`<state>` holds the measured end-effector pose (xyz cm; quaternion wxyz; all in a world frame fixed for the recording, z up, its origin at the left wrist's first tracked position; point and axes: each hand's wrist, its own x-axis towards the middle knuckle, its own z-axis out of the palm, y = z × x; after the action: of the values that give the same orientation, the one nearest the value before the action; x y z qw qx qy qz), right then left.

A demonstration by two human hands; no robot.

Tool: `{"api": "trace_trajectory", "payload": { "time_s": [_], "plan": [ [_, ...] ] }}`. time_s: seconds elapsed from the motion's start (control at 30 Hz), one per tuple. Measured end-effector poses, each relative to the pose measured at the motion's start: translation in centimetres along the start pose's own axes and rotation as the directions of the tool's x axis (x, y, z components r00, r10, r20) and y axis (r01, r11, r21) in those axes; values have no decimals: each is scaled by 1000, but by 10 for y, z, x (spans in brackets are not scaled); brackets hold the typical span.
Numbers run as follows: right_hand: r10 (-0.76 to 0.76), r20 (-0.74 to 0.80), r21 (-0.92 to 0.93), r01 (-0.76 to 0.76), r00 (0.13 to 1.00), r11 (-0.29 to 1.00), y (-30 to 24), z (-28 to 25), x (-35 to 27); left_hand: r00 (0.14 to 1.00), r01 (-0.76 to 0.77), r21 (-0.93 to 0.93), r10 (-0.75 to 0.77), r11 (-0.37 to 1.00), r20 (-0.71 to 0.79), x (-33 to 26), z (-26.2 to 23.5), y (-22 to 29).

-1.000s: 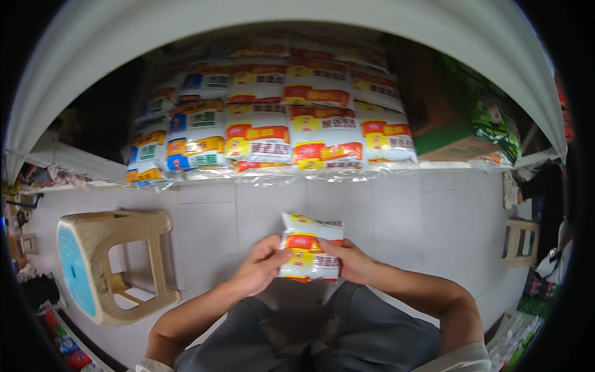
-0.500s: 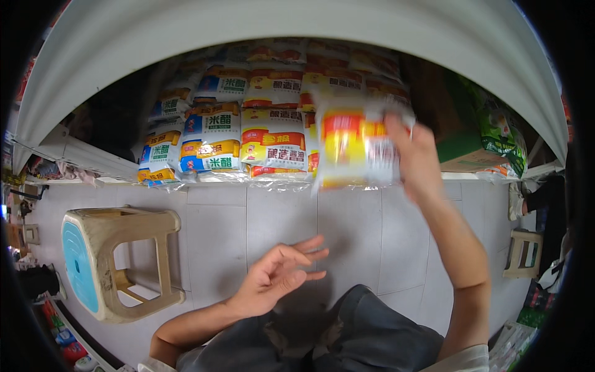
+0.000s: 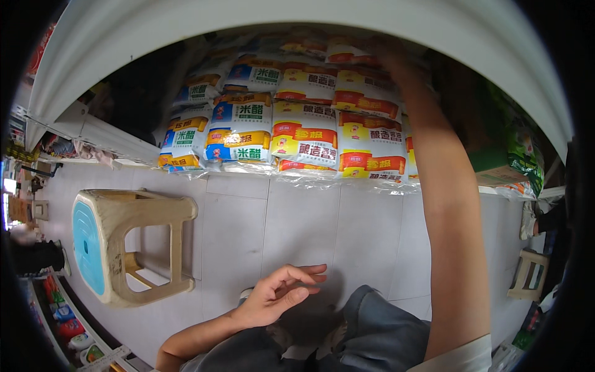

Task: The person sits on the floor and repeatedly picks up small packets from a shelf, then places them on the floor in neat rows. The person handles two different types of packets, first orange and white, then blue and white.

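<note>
My right arm (image 3: 449,204) stretches far into a low shelf. My right hand (image 3: 389,54) is in dim light at the back right, over soft-drink-sized, pillow-shaped plastic packets; its fingers are too dark to make out. Along the shelf front lie yellow-and-red liquid packets (image 3: 372,146), stacked flat in rows. To their left are blue-and-white packets (image 3: 240,129) with green print. My left hand (image 3: 282,297) hovers above my knees, palm turned inward, fingers apart and loosely bent, with nothing in it.
The white upper shelf edge (image 3: 297,13) arches over the packets. A cream plastic stool (image 3: 152,217) with a blue seat lies on its side at left. Green bags (image 3: 524,152) and a carton (image 3: 486,164) sit at the shelf's right. Another small stool (image 3: 528,274) is at far right.
My right hand has gone from the shelf front, where it held a yellow-and-red packet, deep into the back. A similar packet now shows in the front row there. My left hand stays nearly still.
</note>
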<state>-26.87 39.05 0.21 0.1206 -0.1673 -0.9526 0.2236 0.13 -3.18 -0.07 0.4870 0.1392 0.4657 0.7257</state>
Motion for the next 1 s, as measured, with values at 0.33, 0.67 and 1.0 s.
{"api": "trace_trajectory", "payload": {
  "time_s": [0.33,0.67,1.0],
  "plan": [
    [-39,-203,-136,12,978,991,40,18,-5,995,98,15,-98,995,15,4,1,-7],
    [-333,-334,120,390,882,913,-44,-23,-121,992,125,316,-112,940,-57,-1,-23,-26],
    [-966,-225,575,818,124,-29,-169,17,-367,989,-94,978,-97,185,113,-36,-31,-80]
  ]
}}
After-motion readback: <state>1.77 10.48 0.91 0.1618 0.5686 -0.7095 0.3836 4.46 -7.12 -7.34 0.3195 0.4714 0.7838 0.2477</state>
